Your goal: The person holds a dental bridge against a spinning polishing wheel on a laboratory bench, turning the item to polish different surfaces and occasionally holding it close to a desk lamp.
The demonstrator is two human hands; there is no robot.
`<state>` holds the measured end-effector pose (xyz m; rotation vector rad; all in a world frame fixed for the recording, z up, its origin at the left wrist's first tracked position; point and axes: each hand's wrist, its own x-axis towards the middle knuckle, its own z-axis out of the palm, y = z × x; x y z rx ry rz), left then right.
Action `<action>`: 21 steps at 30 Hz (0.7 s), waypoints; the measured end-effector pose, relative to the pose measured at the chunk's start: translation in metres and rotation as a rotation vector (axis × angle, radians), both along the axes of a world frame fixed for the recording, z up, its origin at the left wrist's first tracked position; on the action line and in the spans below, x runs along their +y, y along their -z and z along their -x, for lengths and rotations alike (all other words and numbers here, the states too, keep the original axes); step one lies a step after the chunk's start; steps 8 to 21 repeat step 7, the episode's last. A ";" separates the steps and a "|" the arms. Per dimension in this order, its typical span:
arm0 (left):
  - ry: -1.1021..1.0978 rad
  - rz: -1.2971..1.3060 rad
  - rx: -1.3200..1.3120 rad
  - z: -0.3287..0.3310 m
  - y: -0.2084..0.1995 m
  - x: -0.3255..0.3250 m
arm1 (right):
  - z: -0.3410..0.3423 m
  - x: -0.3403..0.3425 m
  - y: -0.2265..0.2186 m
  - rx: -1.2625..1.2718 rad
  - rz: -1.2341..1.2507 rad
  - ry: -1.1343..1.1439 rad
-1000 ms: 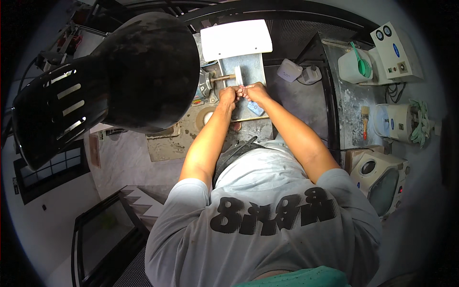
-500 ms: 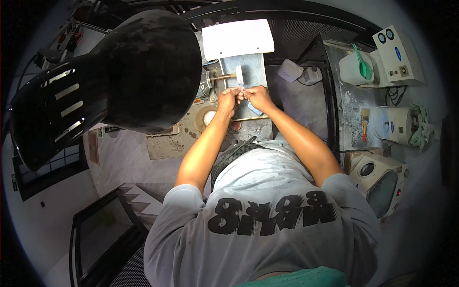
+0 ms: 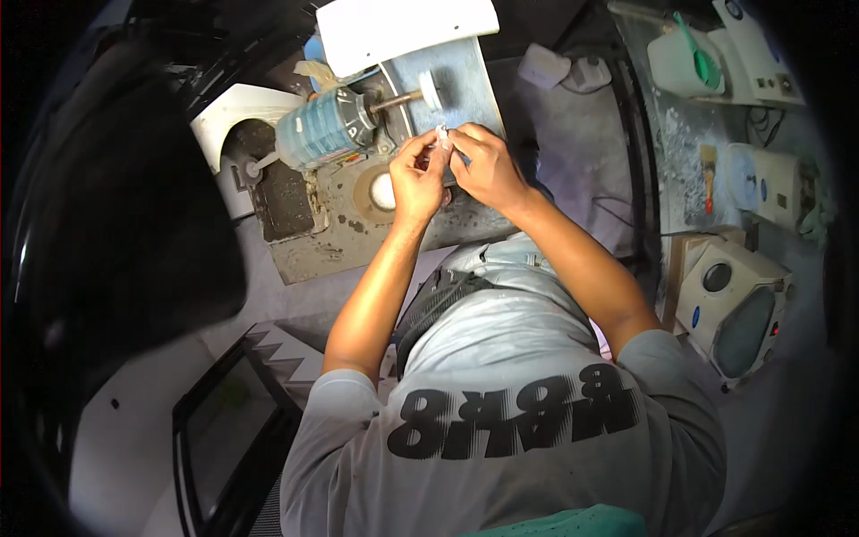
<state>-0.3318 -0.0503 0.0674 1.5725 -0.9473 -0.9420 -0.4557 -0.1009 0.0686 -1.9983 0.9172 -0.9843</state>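
My left hand [image 3: 418,182] and my right hand [image 3: 488,167] meet in front of a bench polishing lathe [image 3: 324,130]. Both pinch a small whitish piece [image 3: 442,137] between their fingertips; it is too small and too covered to name. Just beyond the fingers is the lathe's white buffing wheel [image 3: 431,90], at the end of a brownish shaft and apart from the piece. Under the wheel lies a blue-grey tray [image 3: 465,67], partly hidden by my right hand. Left of my left wrist sits a round dish [image 3: 383,191] with white material inside.
A white hood [image 3: 407,34] stands over the tray's far end. A large dark shade [image 3: 125,206] fills the left side. To the right, a bench carries a white tub with a green scoop [image 3: 705,70], a brush [image 3: 709,179] and a boxy machine [image 3: 734,309] with a window.
The view has shifted, and the dark shade now sits farther left, uncovering the lathe's motor. My hands appear larger, with the small piece held up between the fingertips.
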 end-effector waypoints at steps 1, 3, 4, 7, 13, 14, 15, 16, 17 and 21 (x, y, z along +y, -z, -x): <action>-0.007 -0.001 -0.012 0.001 0.001 0.001 | -0.001 0.002 0.002 -0.007 -0.031 0.008; -0.018 -0.095 0.046 0.003 0.002 0.001 | -0.001 0.006 0.009 -0.107 -0.109 0.005; -0.045 -0.146 0.107 0.004 -0.001 -0.001 | 0.003 0.004 0.018 -0.032 -0.159 -0.033; -0.001 -0.154 -0.038 -0.006 0.025 -0.006 | 0.007 -0.009 0.029 -0.035 -0.309 0.024; -0.001 -0.154 -0.038 -0.006 0.025 -0.006 | 0.007 -0.009 0.029 -0.035 -0.309 0.024; -0.001 -0.154 -0.038 -0.006 0.025 -0.006 | 0.007 -0.009 0.029 -0.035 -0.309 0.024; -0.001 -0.154 -0.038 -0.006 0.025 -0.006 | 0.007 -0.009 0.029 -0.035 -0.309 0.024; -0.001 -0.154 -0.038 -0.006 0.025 -0.006 | 0.007 -0.009 0.029 -0.035 -0.309 0.024; -0.001 -0.154 -0.038 -0.006 0.025 -0.006 | 0.007 -0.009 0.029 -0.035 -0.309 0.024; -0.001 -0.154 -0.038 -0.006 0.025 -0.006 | 0.007 -0.009 0.029 -0.035 -0.309 0.024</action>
